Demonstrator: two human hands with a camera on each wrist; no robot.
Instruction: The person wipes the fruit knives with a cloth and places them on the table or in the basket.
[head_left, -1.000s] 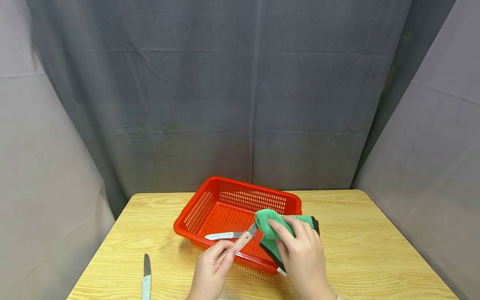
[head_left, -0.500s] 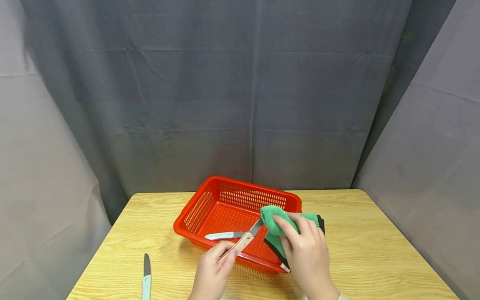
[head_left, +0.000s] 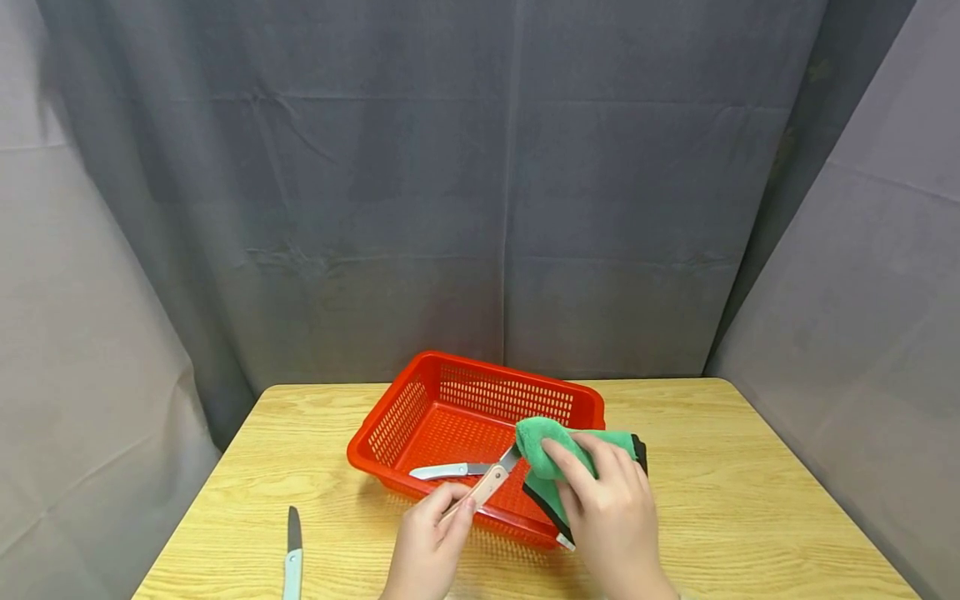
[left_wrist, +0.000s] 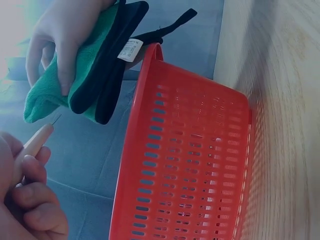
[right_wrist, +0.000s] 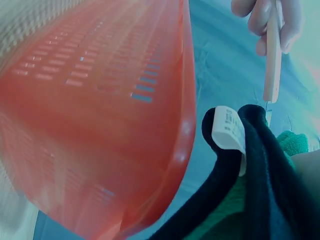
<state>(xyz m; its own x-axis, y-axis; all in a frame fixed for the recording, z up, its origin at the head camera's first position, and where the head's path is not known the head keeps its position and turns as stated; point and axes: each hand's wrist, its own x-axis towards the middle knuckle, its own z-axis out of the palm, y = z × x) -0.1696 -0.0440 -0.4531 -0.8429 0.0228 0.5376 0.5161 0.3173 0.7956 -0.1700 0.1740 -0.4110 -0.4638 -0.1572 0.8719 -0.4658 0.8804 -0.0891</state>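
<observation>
Cloth (head_left: 537,450): shifted slightly lower-left since the previous frame; right fingers (head_left: 577,475) clamped on it.
Knife (head_left: 497,476): lower centre, left fingers (head_left: 459,522) clamped on its handle (head_left: 486,490).
Wiping: best stroked away from the handle, cloth kept thick.

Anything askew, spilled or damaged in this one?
Slightly: the red basket sits askew on the table, angled to its back edge. No spill or damage shows, though the green cloth hides part of the held knife.
</observation>
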